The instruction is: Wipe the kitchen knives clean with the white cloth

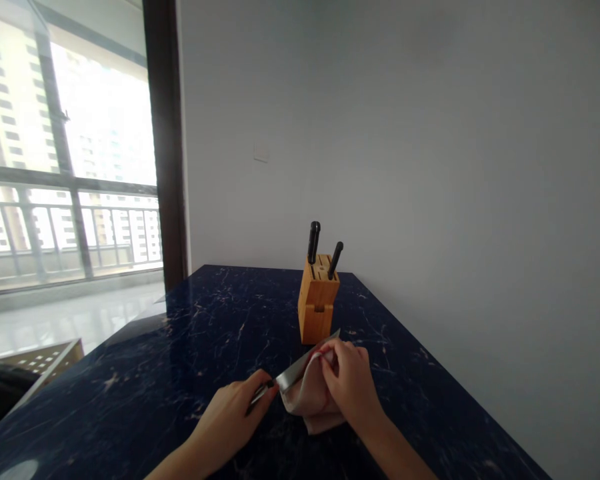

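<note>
My left hand (237, 413) is closed round the black handle of a kitchen knife (296, 371), whose wide blade points away and to the right. In my right hand (349, 377) a pale pinkish cloth (314, 393) is pinched and lies against the blade, covering part of it. The cloth's lower end hangs loose below the knife. Just beyond the blade tip stands a wooden knife block (317, 300) with two black-handled knives, one handle (314, 241) at its left and another handle (335, 260) at its right. Several other slots show in its top.
The dark blue marbled table (220, 333) runs away to a pale wall (430, 167). Left of the table are a chair (55, 363) with a perforated back, dark fabric (3, 393) on it, and a large window (100, 133).
</note>
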Demonstrator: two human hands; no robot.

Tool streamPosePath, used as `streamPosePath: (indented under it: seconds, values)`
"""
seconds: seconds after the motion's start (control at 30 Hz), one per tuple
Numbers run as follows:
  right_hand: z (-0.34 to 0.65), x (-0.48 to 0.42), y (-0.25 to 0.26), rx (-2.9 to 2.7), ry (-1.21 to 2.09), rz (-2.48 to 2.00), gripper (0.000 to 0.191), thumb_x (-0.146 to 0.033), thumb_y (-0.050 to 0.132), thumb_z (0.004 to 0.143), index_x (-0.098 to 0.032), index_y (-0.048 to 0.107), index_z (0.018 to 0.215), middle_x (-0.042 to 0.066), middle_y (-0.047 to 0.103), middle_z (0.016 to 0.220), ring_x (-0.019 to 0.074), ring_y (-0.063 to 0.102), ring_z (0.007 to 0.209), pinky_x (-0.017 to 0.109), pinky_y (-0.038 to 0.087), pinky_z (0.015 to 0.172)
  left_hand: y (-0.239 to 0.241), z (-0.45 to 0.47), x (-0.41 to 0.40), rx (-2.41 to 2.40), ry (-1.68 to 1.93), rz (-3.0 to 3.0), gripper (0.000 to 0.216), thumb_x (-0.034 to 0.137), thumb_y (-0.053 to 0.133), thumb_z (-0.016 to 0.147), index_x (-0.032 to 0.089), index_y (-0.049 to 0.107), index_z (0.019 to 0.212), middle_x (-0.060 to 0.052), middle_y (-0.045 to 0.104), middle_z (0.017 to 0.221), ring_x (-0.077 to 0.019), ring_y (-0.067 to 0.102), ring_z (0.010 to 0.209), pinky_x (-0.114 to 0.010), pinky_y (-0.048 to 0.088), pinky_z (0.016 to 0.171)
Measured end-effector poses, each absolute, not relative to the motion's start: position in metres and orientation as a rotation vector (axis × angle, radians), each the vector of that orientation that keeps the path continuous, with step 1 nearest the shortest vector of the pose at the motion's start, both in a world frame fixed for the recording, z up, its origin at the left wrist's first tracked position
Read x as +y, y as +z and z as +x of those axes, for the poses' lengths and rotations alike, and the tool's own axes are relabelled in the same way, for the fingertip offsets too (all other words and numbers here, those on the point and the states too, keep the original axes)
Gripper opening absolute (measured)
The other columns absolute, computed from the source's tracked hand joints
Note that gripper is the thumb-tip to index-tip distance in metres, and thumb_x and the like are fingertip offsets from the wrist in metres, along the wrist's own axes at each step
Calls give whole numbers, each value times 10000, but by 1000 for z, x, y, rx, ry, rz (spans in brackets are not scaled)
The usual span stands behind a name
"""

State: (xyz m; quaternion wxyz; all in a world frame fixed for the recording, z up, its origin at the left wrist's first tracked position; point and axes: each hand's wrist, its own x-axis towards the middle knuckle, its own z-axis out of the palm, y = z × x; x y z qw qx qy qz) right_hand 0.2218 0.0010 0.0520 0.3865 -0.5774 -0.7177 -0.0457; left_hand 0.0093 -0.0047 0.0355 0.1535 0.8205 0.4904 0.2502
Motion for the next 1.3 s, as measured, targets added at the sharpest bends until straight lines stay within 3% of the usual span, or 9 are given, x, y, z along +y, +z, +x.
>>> streamPosePath:
  seconds: [0.47,0.7,1.0,1.3]
  values:
    - [194,-13,46,-1867,10,-1466,101,-123,489,739,-207,544,732,16,581,758,195,487,801,322,338,750,23,15,-6,1274,755,2329,98,226,407,825,252,467,897,33,624,712,-150,597,674,-196,367,597]
    - [178,-23,37,-1998,265,-1298,191,-52,456,708,-204,542,783,22,565,830,168,519,823,286,392,739,21,15,-6,1256,764,2338,97,209,410,819,245,469,887,19,636,751,-152,608,705,-191,373,597]
    - [177,-20,36,-1912,160,-1389,141,-105,438,739,-189,528,807,47,566,821,189,524,805,319,405,728,14,17,-5,1362,651,2343,188,204,432,785,248,459,966,1,662,845,-167,618,773,-203,396,648]
    - [173,-23,30,-1962,236,-1359,193,-29,453,667,-209,513,701,17,569,788,185,527,810,309,405,751,12,18,-2,1350,709,2299,95,181,422,787,236,427,863,15,653,791,-146,613,720,-192,389,608]
